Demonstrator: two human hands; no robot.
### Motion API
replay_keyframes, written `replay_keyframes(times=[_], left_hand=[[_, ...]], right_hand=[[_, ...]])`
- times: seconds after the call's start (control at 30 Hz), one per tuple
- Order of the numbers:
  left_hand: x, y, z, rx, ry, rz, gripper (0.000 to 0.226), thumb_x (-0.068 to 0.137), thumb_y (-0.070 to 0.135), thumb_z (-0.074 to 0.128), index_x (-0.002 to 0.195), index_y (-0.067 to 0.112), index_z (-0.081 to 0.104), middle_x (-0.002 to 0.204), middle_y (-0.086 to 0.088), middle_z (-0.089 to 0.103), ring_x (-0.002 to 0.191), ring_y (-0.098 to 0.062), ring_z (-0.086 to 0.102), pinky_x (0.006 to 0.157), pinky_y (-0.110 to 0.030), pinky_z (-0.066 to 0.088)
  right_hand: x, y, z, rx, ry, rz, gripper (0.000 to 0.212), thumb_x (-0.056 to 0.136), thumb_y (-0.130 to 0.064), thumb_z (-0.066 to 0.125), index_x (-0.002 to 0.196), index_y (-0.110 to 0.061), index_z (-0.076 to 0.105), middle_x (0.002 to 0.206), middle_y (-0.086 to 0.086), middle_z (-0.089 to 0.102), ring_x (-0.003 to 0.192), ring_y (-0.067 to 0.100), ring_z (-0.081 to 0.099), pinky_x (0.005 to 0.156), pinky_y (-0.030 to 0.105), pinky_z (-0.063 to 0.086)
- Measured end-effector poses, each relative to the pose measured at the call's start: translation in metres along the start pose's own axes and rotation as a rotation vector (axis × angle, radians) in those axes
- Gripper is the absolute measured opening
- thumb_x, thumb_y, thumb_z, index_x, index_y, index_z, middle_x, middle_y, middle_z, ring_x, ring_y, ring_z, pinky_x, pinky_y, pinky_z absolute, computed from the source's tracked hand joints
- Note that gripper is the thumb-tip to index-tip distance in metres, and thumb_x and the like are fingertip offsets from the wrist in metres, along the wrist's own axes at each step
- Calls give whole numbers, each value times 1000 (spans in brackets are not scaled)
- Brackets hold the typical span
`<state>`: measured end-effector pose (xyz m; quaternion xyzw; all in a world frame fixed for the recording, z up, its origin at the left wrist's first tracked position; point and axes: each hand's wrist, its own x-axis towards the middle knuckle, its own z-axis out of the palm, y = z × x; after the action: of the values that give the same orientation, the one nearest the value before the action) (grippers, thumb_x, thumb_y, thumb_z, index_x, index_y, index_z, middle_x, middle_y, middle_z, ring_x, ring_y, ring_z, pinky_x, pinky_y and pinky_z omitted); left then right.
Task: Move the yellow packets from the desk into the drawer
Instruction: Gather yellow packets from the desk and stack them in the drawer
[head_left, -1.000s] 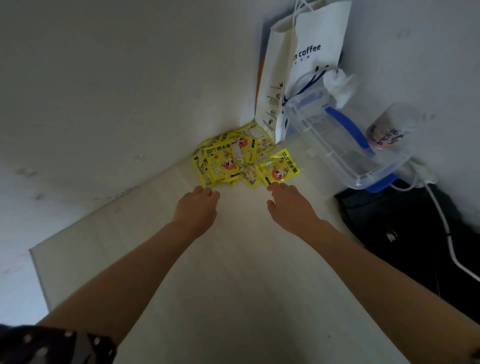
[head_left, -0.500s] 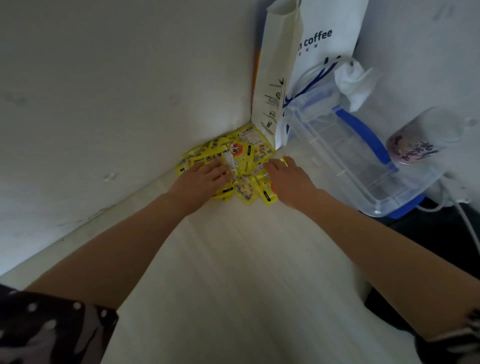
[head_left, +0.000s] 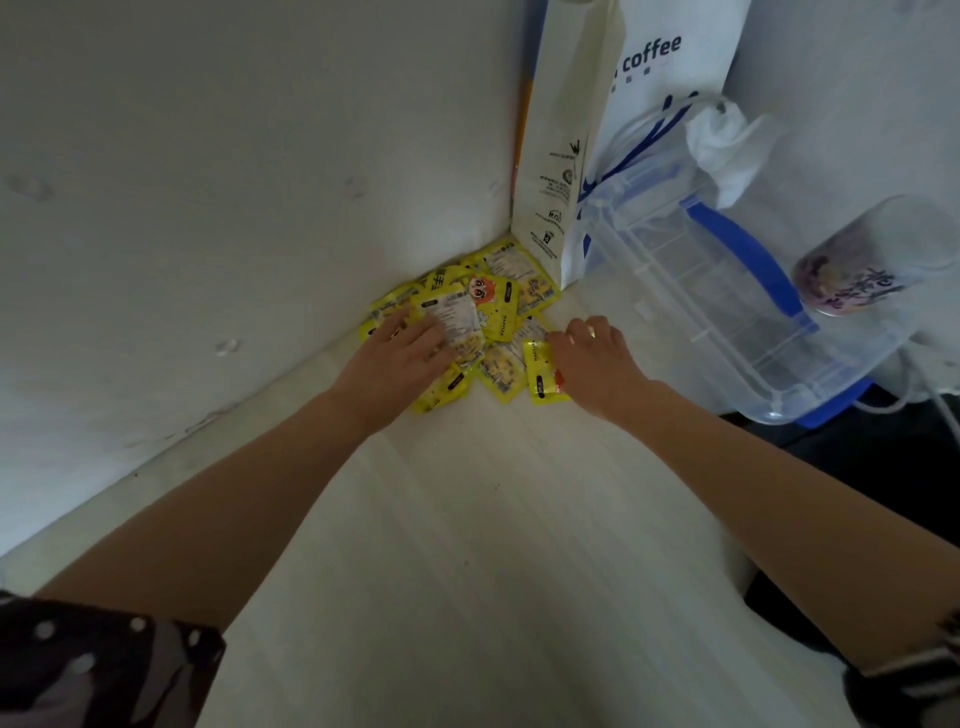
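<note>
While both hands lie flat and open, left (head_left: 400, 358) and right (head_left: 597, 358) press glossy yellow packets (head_left: 498, 306).

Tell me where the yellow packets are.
Head view, centre: the yellow packets lie piled in the desk's back corner, left of the white coffee bag.

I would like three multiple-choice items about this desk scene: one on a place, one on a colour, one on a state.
1. Where does the pile of packets lie?
A. in the corner beside the paper bag
B. inside the clear box
C. at the desk's near edge

2. What colour is the rim of the clear box?
A. red
B. blue
C. green

3. How is the left hand?
A. lifted off the desk
B. gripping the bag
C. flat on the packets

Answers: 1 A, the pile touches the wall next to the bag. 2 B, a blue band runs along it. 3 C, the fingers are spread over the pile.
</note>
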<state>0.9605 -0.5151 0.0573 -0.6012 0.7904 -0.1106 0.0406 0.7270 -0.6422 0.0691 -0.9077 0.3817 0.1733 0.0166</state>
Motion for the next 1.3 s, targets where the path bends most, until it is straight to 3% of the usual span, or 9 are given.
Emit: replay_keyframes(times=[0.13, 0.33, 0.43, 0.57, 0.7, 0.8, 0.97, 1.2, 1.3], left_hand=[[-16, 4, -7, 0, 28, -64, 12, 76, 6, 59, 85, 12, 63, 93, -9, 61, 91, -29, 63, 104, -51, 42], [-34, 6, -16, -280, -71, -296, 19, 73, 9, 74, 89, 10, 64, 91, -11, 60, 80, -33, 64, 67, -40, 52], [-34, 8, -25, -458, -60, -515, 14, 86, 18, 66, 95, 10, 62, 100, -10, 58, 86, -34, 62, 62, -38, 49], [-25, 7, -31, -794, -5, -887, 21, 84, 25, 68, 88, 5, 63, 91, -10, 60, 84, -32, 59, 69, -39, 47], [-18, 13, -33, -1346, 63, -1343, 17, 76, 23, 74, 91, 14, 70, 88, -10, 70, 81, -28, 67, 75, -41, 57], [-13, 25, -29, -1619, 107, -1568, 12, 81, 10, 72, 92, 11, 69, 88, -11, 70, 74, -24, 67, 76, -42, 59], [-3, 38, -22, -1755, 176, -1788, 11, 81, 5, 71, 79, 15, 65, 77, -6, 66, 61, -20, 60, 76, -41, 58], [11, 40, -21, -1824, 276, -1847, 12, 84, 8, 68, 78, 17, 64, 77, -4, 65, 64, -17, 61, 68, -34, 56], [18, 41, -24, -1822, 282, -1854, 12, 83, 9, 69, 79, 17, 63, 82, -5, 67, 73, -22, 66, 71, -38, 59]], right_hand=[[-8, -3, 0, -19, 5, 5, 44, 86, -23, 63, 124, -6, 49, 121, 16, 52, 118, 38, 44, 99, 46, 35], [-23, -8, -5, 90, -34, -24, 46, 89, -37, 60, 124, -12, 45, 115, 9, 52, 107, 30, 53, 86, 42, 41], [-26, -10, -14, 277, -57, -27, 40, 90, -38, 58, 118, -13, 46, 109, 7, 51, 97, 29, 58, 78, 40, 47], [-15, -16, -25, 604, -51, 26, 34, 87, -35, 63, 110, -14, 49, 103, 6, 52, 96, 25, 54, 83, 41, 47], [5, -30, -33, 958, 18, 155, 30, 82, -31, 70, 74, -27, 41, 76, -8, 49, 75, 15, 51, 60, 24, 39], [21, -43, -41, 1126, 37, 245, 26, 84, -31, 69, 89, -17, 48, 83, -6, 50, 76, 11, 48, 52, 17, 32], [45, -60, -44, 1199, 8, 340, 37, 86, -34, 68, 97, -12, 40, 87, -3, 44, 82, 17, 45, 55, 23, 33], [59, -72, -38, 1152, -38, 424, 34, 84, -35, 70, 81, -17, 41, 73, -1, 40, 68, 15, 43, 55, 28, 35], [56, -75, -39, 1186, -48, 441, 49, 82, -31, 74, 117, -7, 48, 113, 14, 58, 102, 26, 58, 80, 37, 49]])
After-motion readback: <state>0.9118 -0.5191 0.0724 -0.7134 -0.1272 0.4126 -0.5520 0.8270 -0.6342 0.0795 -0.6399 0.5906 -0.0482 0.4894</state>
